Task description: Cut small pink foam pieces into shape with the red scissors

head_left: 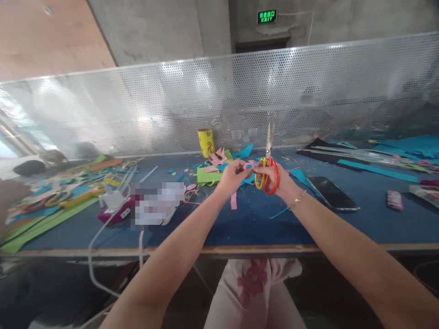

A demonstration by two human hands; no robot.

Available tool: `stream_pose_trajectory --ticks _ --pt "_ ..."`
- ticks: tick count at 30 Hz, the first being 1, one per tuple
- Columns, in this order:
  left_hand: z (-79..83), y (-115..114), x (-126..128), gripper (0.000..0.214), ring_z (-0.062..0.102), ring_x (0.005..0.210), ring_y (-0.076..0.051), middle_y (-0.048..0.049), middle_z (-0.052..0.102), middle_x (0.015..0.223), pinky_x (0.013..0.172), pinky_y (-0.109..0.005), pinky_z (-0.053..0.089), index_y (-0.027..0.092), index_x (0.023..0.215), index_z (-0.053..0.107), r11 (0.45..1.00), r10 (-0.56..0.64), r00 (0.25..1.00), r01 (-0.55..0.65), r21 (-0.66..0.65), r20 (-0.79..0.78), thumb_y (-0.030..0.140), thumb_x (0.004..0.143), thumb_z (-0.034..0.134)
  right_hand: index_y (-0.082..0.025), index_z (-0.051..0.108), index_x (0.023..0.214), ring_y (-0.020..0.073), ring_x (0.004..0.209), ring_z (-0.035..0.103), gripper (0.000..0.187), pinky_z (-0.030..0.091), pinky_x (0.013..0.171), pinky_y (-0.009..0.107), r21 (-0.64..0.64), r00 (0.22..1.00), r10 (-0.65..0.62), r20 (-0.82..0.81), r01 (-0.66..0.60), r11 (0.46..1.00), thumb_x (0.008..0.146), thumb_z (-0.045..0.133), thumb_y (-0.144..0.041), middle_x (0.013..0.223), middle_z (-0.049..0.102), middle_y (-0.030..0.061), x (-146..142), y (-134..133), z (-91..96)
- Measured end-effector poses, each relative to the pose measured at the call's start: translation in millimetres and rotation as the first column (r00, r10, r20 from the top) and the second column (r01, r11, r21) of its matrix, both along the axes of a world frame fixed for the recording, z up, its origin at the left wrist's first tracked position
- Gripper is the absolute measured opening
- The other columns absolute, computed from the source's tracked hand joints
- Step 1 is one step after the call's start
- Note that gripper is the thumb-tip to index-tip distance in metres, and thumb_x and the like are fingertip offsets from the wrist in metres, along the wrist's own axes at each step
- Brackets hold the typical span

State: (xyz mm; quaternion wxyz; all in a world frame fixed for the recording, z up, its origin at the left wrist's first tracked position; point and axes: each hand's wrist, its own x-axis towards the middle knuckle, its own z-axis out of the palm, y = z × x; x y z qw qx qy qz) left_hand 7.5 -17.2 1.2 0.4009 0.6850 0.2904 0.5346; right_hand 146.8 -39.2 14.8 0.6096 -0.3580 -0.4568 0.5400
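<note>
Above the blue table (247,233), my two hands meet over small scraps. My left hand (233,177) is closed, its thumb and fingertips pinching a small pink-and-blue piece (251,166). Scissors (271,180) with red and yellow handles hang on the fingers of my right hand (281,179), blades pointing up and away from me. The right fingertips also touch or pinch the small piece; the exact grip is too small to make out. Pink scraps (216,159) and a green sheet (208,176) lie just beyond my left hand. A pink strip (233,201) lies below the hands.
A yellow cylinder (206,143) stands before the perforated metal screen (178,105). To the right lie a phone (332,193), a small pink object (395,200) and blue sheets (408,147). On the left are a purple power strip (116,211), its white cable and coloured strips near another person.
</note>
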Motion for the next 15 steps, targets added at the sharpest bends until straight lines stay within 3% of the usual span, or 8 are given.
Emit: stream_pose_trajectory --ticks 9,15 --pt "2.3 -1.9 0.6 0.020 0.055 0.057 -0.008 0.0035 0.056 0.059 0.063 -0.025 0.049 0.017 0.069 0.050 0.998 -0.020 0.997 0.025 -0.066 0.077 0.029 0.067 0.066 -0.018 0.051 0.070 0.0098 0.050 0.054 0.027 0.044 0.047 0.023 -0.043 0.997 0.021 -0.077 -0.025 0.999 0.055 0.074 -0.013 0.055 0.053 -0.0046 4.5 9.3 -7.1" --pt "2.4 0.2 0.2 0.020 0.056 0.057 -0.008 0.0030 0.057 0.058 0.063 -0.026 0.050 0.016 0.069 0.050 0.992 0.013 0.993 0.002 -0.130 0.114 0.027 0.066 0.067 -0.018 0.050 0.070 0.0148 0.064 0.063 0.028 0.049 0.050 0.023 -0.052 0.993 0.010 -0.114 -0.017 0.998 0.058 0.074 -0.013 0.062 0.058 -0.0011 10.0 11.6 -4.0"
